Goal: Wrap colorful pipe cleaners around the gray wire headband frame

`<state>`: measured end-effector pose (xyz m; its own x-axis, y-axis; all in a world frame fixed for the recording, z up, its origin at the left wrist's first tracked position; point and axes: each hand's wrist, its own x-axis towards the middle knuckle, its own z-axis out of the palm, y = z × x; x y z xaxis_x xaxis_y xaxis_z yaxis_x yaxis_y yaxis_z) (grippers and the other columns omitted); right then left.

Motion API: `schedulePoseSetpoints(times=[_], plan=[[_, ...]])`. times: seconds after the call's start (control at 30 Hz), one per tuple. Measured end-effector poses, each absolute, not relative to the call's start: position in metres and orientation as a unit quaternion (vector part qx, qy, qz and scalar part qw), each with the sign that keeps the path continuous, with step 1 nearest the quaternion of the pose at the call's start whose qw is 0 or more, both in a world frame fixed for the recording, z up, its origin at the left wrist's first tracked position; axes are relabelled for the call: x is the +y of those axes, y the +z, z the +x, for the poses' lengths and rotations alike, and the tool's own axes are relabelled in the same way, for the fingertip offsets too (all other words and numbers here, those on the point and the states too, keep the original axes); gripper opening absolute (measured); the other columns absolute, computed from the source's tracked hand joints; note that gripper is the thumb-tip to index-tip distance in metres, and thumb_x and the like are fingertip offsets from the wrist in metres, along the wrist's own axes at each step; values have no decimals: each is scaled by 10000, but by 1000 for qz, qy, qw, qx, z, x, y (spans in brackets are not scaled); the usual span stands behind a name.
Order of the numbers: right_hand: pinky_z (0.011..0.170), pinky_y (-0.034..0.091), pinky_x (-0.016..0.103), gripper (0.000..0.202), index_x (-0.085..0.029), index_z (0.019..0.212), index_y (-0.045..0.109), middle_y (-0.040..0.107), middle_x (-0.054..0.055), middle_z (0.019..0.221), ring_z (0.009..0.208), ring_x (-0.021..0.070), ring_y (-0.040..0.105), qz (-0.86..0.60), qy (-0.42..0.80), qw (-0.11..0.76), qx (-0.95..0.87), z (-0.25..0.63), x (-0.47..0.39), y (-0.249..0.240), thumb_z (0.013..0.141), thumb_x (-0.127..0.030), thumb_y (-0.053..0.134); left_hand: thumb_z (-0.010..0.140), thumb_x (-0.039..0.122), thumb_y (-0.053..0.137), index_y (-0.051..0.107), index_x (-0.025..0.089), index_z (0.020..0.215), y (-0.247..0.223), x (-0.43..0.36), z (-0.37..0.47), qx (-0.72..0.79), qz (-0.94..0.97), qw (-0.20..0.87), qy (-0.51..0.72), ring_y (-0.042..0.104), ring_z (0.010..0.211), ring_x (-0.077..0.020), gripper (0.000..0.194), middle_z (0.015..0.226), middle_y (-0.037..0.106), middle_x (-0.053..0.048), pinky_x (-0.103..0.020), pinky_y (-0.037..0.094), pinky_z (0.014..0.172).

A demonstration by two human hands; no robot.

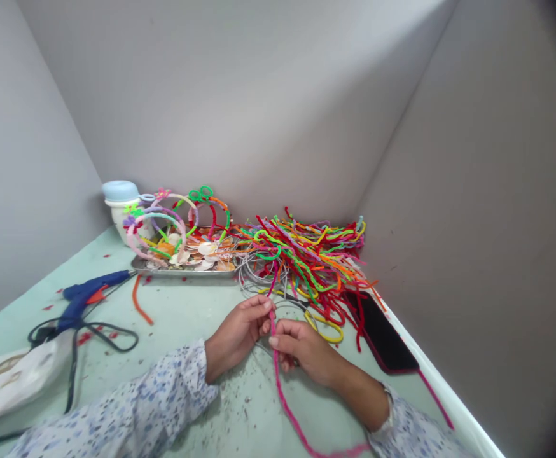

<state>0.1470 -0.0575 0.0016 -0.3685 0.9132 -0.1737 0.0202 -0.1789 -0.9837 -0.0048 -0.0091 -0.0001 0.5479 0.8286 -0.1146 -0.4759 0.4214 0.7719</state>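
Observation:
A long pink pipe cleaner [283, 401] runs through both hands, its tail curving down to the table's front. Fingers of my left hand [243, 331] pinch it near the top, where a darker magenta length [273, 280] sticks up beyond the fingertips. Just below and to the right, my right hand [309, 350] is closed on the pink pipe cleaner between thumb and fingers. Loops of grey wire [259, 270] lie behind the hands. Yellow-handled scissors [328, 329] rest beside my right hand, partly under the wire and pipe cleaners.
A heap of coloured pipe cleaners [306, 254] lies at the back. Left of it, a metal tray [187, 273] holds pale discs and several wrapped hoops [182, 232]. Around stand a blue-lidded cup [120, 207], a blue glue gun [80, 299] with its cord, and a black phone [383, 334].

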Motion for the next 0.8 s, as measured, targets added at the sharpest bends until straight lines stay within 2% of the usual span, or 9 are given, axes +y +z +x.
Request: schedulePoseSetpoints(times=[0.33, 0.8], plan=[[431, 294, 203, 258, -187, 660, 476, 472, -69, 494, 398, 67, 430, -421, 641, 355, -535, 148, -56, 0, 752, -370, 635, 745, 173, 688, 611, 137, 773, 1, -12, -5, 252, 348, 800, 419, 482, 489, -56, 90, 616, 555, 25, -165, 354, 483], [433, 347, 205, 329, -179, 666, 503, 526, -51, 501, 409, 79, 477, -428, 624, 364, -544, 144, -59, 0, 761, -458, 649, 774, 195, 658, 639, 121, 814, 1, -11, -5, 247, 352, 805, 407, 485, 480, -68, 86, 593, 566, 17, -184, 354, 481]])
